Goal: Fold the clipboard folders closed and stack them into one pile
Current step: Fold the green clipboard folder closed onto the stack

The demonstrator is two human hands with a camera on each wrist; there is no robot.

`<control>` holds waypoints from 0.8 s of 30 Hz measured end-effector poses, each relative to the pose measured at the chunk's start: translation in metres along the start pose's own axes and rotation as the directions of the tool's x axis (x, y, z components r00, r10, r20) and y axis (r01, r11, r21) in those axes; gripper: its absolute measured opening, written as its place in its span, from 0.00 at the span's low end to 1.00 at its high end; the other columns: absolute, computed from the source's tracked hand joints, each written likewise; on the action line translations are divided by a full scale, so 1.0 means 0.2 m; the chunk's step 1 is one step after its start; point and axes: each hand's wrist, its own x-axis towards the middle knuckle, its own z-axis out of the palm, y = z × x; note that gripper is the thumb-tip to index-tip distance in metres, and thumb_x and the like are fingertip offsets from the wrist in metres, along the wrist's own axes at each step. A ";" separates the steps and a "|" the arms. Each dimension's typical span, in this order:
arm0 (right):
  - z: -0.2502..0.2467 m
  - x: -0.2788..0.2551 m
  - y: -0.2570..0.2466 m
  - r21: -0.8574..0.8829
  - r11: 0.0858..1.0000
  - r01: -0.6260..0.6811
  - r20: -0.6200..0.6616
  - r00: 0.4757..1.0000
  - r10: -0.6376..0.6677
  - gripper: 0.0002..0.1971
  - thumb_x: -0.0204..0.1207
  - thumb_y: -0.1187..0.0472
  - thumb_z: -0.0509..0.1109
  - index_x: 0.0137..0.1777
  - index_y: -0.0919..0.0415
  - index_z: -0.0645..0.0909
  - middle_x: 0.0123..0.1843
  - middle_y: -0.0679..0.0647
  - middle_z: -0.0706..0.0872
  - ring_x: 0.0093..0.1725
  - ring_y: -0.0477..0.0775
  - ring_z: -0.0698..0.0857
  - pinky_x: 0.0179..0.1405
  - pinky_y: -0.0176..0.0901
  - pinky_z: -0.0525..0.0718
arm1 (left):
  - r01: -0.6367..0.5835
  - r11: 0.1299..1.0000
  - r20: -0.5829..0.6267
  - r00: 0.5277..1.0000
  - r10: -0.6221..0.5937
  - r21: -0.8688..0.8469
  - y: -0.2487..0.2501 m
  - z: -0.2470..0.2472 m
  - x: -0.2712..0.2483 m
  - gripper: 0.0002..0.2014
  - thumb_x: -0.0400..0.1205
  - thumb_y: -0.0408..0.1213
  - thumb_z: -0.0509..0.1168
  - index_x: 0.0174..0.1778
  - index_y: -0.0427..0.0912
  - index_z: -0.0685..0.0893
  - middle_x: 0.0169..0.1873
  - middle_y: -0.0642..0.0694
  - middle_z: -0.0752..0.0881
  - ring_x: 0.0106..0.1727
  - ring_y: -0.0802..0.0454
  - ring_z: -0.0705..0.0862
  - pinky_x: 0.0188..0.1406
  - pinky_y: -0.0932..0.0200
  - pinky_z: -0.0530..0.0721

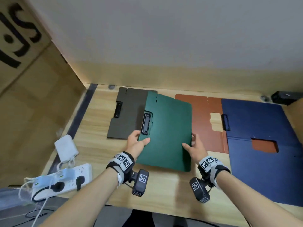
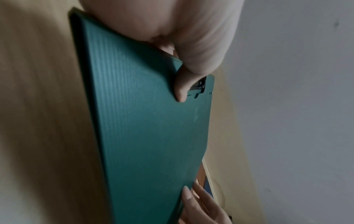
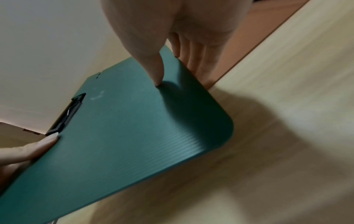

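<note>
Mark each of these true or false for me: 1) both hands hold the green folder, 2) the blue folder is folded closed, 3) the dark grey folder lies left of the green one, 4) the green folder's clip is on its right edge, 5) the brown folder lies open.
1) True: the left hand and right hand grip the green folder by opposite edges.
2) False: the blue folder lies open.
3) True: the dark grey folder lies closed, partly under the green one.
4) False: the clip is on its left edge.
5) True: the brown folder is spread flat.
</note>
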 end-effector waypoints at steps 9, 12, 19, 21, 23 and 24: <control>0.49 0.40 -0.38 -0.066 0.995 0.070 -0.052 0.996 -0.073 0.33 0.68 0.64 0.81 0.72 0.55 0.72 0.62 0.54 0.85 0.60 0.58 0.87 0.63 0.61 0.85 | -0.018 0.999 -0.098 0.995 0.022 0.036 0.12 -0.49 0.51 0.33 0.76 0.33 0.75 0.77 0.36 0.72 0.77 0.38 0.73 0.80 0.45 0.70 0.79 0.46 0.69; 0.60 0.50 -0.44 -0.125 0.991 0.048 -0.058 0.997 -0.056 0.32 0.68 0.64 0.81 0.71 0.58 0.73 0.58 0.53 0.86 0.58 0.58 0.87 0.63 0.57 0.84 | -0.019 0.997 -0.146 0.989 0.031 0.080 0.11 -0.56 0.63 0.32 0.76 0.34 0.75 0.76 0.34 0.73 0.76 0.38 0.74 0.79 0.44 0.71 0.75 0.53 0.70; 0.73 0.65 -0.43 -0.295 0.954 -0.048 -0.069 0.997 0.029 0.33 0.68 0.58 0.82 0.71 0.56 0.71 0.64 0.55 0.86 0.64 0.60 0.84 0.65 0.57 0.81 | 0.027 0.987 -0.263 0.965 0.016 0.157 0.01 -0.55 0.77 0.30 0.75 0.38 0.76 0.73 0.38 0.78 0.71 0.39 0.80 0.73 0.42 0.77 0.72 0.50 0.75; 0.74 0.67 -0.42 -0.298 0.953 -0.058 -0.073 0.997 0.038 0.33 0.68 0.59 0.82 0.70 0.56 0.71 0.65 0.55 0.86 0.64 0.60 0.84 0.65 0.57 0.81 | 0.000 0.981 -0.292 0.955 0.058 0.196 -0.02 -0.54 0.79 0.29 0.73 0.40 0.78 0.70 0.40 0.81 0.61 0.42 0.81 0.69 0.41 0.78 0.71 0.45 0.77; 0.75 0.68 -0.43 -0.315 0.947 -0.062 -0.086 0.996 0.036 0.33 0.67 0.59 0.82 0.70 0.56 0.71 0.65 0.55 0.85 0.65 0.60 0.83 0.65 0.58 0.81 | -0.008 0.980 -0.323 0.944 0.074 0.199 -0.04 -0.54 0.80 0.27 0.71 0.40 0.79 0.67 0.41 0.84 0.54 0.47 0.76 0.65 0.42 0.78 0.70 0.45 0.77; 0.75 0.68 -0.43 -0.328 0.943 -0.056 -0.092 0.995 0.027 0.33 0.67 0.59 0.82 0.70 0.56 0.71 0.65 0.55 0.85 0.65 0.60 0.83 0.65 0.58 0.81 | -0.008 0.982 -0.338 0.939 0.072 0.187 -0.04 -0.54 0.80 0.27 0.70 0.39 0.80 0.66 0.40 0.84 0.54 0.48 0.74 0.63 0.44 0.77 0.70 0.48 0.76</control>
